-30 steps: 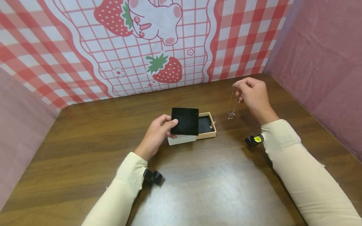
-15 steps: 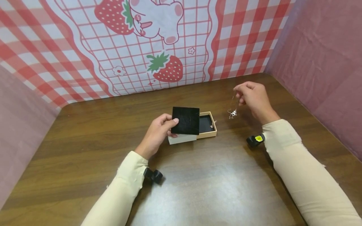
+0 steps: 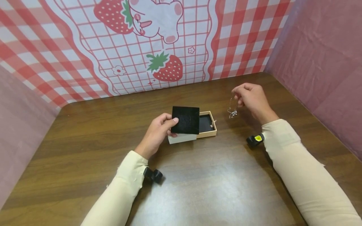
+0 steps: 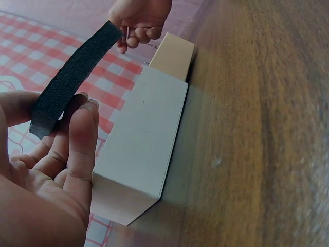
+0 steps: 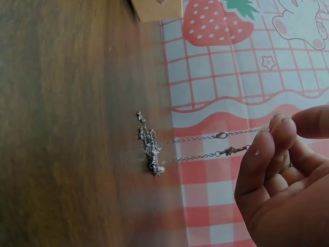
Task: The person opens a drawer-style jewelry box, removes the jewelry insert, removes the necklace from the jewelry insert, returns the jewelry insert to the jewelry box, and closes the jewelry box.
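My left hand (image 3: 156, 133) pinches a thin black square foam pad (image 3: 185, 120) by its left edge, thumb on top. The pad is raised over a white box sleeve (image 3: 182, 139) lying on the table. From the sleeve's right end a cream drawer tray (image 3: 207, 135) sticks out, black inside, with a small ribbon tab. Right of the tray, my right hand (image 3: 252, 99) pinches a silver chain (image 5: 193, 139) between thumb and fingertips. Its lower part bunches into a clump with small charms (image 5: 150, 149) just below the hand; I cannot tell whether it touches the table.
The brown wooden table (image 3: 85, 157) carries all of this. Behind it hangs a red-and-white checked cloth (image 3: 232, 40) printed with strawberries. Pink cloth walls (image 3: 325, 62) close off both sides.
My right hand has come down a little, and the chain, earlier hanging as a longer loop, is now more bunched at its lower end. The left hand and foam pad have stayed put.
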`<move>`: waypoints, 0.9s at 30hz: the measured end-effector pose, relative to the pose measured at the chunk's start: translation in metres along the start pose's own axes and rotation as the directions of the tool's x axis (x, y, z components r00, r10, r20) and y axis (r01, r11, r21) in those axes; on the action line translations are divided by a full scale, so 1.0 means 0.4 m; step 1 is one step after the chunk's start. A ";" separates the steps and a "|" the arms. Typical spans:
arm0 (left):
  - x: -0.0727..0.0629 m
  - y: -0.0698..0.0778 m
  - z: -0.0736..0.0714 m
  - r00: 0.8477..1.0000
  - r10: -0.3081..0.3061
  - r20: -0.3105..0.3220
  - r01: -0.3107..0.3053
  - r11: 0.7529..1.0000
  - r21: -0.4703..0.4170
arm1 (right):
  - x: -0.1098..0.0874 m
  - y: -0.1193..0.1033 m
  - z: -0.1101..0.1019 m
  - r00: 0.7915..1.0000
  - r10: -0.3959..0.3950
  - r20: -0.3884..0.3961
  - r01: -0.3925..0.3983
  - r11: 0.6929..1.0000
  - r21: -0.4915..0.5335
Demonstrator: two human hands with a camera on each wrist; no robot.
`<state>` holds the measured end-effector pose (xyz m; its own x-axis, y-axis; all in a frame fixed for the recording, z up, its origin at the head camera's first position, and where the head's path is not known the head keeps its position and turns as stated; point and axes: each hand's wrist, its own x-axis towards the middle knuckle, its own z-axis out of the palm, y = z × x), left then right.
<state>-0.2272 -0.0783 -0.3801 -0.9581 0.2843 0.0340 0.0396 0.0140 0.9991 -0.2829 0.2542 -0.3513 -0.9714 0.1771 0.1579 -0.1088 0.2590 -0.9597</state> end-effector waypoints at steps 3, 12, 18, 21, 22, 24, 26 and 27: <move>0.000 0.002 0.001 1.000 0.002 0.001 -0.002 1.000 -0.006 | -0.001 0.001 -0.003 1.000 0.009 0.009 -0.009 1.000 -0.030; 0.000 0.002 -0.001 1.000 -0.003 -0.008 0.003 1.000 0.002 | 0.000 0.001 -0.001 0.999 0.019 0.026 -0.018 0.998 -0.058; -0.001 0.002 -0.001 1.000 -0.009 -0.007 0.009 1.000 0.004 | -0.001 0.007 -0.003 0.999 0.028 0.040 -0.025 0.996 -0.082; -0.001 0.003 0.000 1.000 -0.012 -0.006 0.012 1.000 0.005 | -0.001 0.011 -0.006 0.998 0.037 0.059 -0.031 0.994 -0.104; -0.002 0.003 0.001 1.000 -0.011 -0.005 0.011 1.000 0.005 | -0.001 0.013 -0.007 0.997 0.041 0.064 -0.034 0.993 -0.114; -0.002 0.003 0.001 1.000 -0.010 -0.005 0.010 1.000 0.006 | 0.000 0.016 -0.007 0.996 0.050 0.076 -0.040 0.991 -0.130; -0.003 0.004 0.001 1.000 -0.009 -0.003 0.009 1.000 0.005 | 0.000 0.017 -0.007 0.995 0.062 0.084 -0.049 0.988 -0.143; -0.003 0.004 0.000 1.000 -0.009 -0.002 0.009 1.000 0.004 | 0.001 0.018 -0.007 0.994 0.067 0.088 -0.053 0.987 -0.151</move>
<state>-0.2261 -0.0786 -0.3787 -0.9591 0.2819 0.0248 0.0319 0.0206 0.9993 -0.2836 0.2587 -0.3577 -0.9914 0.1094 0.0724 -0.0242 0.3894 -0.9208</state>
